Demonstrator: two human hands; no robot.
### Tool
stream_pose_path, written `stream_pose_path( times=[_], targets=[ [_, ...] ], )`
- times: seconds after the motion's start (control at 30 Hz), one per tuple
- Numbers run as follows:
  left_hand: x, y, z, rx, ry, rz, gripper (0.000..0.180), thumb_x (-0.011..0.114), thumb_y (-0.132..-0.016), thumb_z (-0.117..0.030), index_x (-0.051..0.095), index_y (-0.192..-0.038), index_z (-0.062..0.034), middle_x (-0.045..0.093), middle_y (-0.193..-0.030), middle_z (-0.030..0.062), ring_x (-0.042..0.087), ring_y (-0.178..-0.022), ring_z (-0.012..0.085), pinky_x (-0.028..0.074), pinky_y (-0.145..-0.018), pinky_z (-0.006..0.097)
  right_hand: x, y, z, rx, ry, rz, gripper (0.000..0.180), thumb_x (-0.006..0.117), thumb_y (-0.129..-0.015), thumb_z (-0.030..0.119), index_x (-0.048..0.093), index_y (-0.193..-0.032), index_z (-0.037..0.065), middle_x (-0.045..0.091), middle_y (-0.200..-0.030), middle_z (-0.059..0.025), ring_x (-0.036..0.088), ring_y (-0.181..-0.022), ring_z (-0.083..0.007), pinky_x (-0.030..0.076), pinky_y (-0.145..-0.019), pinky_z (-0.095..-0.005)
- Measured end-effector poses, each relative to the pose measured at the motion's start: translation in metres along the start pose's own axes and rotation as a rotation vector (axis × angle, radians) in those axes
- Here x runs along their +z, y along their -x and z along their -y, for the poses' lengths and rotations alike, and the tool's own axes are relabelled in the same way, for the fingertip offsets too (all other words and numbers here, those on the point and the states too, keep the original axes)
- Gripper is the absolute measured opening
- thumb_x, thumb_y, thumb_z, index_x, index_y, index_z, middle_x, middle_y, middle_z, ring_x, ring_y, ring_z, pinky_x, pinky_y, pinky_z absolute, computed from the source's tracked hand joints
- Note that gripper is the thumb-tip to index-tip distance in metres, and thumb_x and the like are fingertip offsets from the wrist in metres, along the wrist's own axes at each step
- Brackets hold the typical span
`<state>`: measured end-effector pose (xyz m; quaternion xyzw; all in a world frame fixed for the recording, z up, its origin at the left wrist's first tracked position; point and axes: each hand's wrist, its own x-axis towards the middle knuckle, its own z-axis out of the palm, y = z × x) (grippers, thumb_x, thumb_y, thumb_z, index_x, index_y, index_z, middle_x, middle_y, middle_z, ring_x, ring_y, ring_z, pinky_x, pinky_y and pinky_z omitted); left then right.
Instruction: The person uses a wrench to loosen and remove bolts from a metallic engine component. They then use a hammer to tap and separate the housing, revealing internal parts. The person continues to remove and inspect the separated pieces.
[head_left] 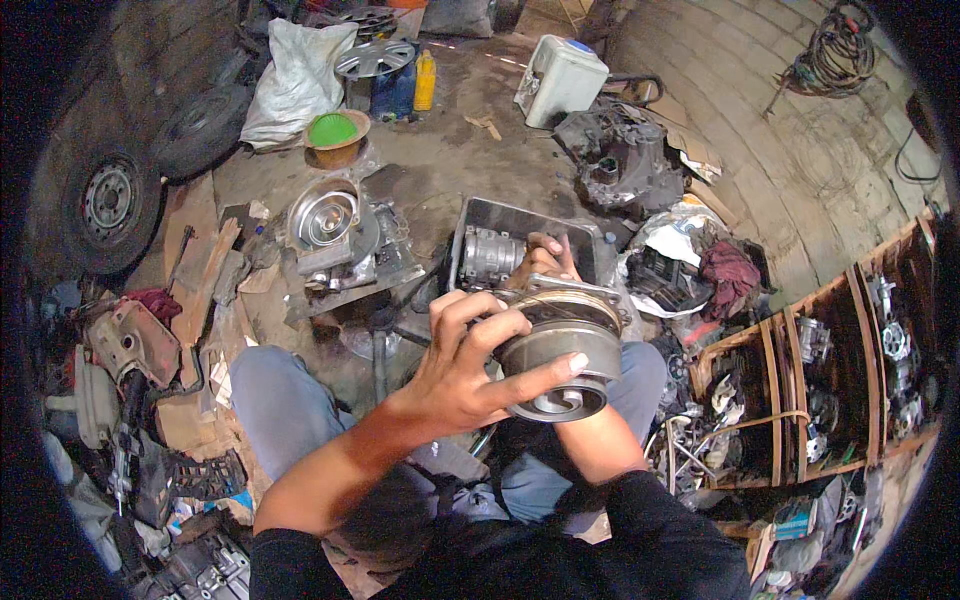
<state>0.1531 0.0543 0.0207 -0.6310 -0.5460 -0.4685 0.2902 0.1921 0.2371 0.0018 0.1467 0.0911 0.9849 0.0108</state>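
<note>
Up in front of my lap is a round grey metal drum part [553, 346] with a flanged plate on top and a spiral-like recess at its lower end. My left hand [455, 365] wraps its side, thumb across the front and fingers over the upper edge. Behind the part, my right hand [545, 258] grips the far side; most of its palm is hidden. Just beyond, a cylindrical metal compressor-like part [492, 258] lies in a dark rectangular tray [505, 212]. A metal housing [328, 225] with a round polished bore sits on the floor to the left.
Wheels [108, 205] lean at the far left near a white sack [298, 85]. A dark gearbox casing [620, 165] and a white plastic container [562, 82] stand at the far right. Wooden shelving [775, 395] with metal parts flanks my right; scrap parts crowd my left.
</note>
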Motion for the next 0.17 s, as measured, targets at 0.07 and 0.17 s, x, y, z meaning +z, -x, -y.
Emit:
stream_pose_path(
  times=[0.07,0.17],
  targets=[
    [-0.001,0.0,-0.004,-0.009,-0.03,0.001,0.073,0.09,-0.058,-0.031,0.065,-0.126,-0.0349,0.05,-0.116,0.0055,0.048,-0.108,0.0303,0.04,-0.088,0.05,-0.002,0.001,-0.007,-0.022,-0.075,-0.023,0.027,0.059,-0.103,0.028,0.052,-0.086,0.008,0.041,-0.056,0.005,0.044,-0.05,-0.0013,0.039,-0.046,-0.0185],
    [-0.004,0.004,-0.009,-0.036,-0.051,0.026,0.073,0.09,-0.059,-0.031,0.065,-0.127,-0.0338,0.05,-0.116,0.005,0.048,-0.109,0.0296,0.04,-0.09,0.051,-0.013,0.002,-0.015,0.019,-0.299,0.013,0.024,0.064,-0.099,0.025,0.053,-0.087,0.007,0.044,-0.056,0.0021,0.047,-0.05,-0.0046,0.042,-0.047,-0.0186]
  ],
)
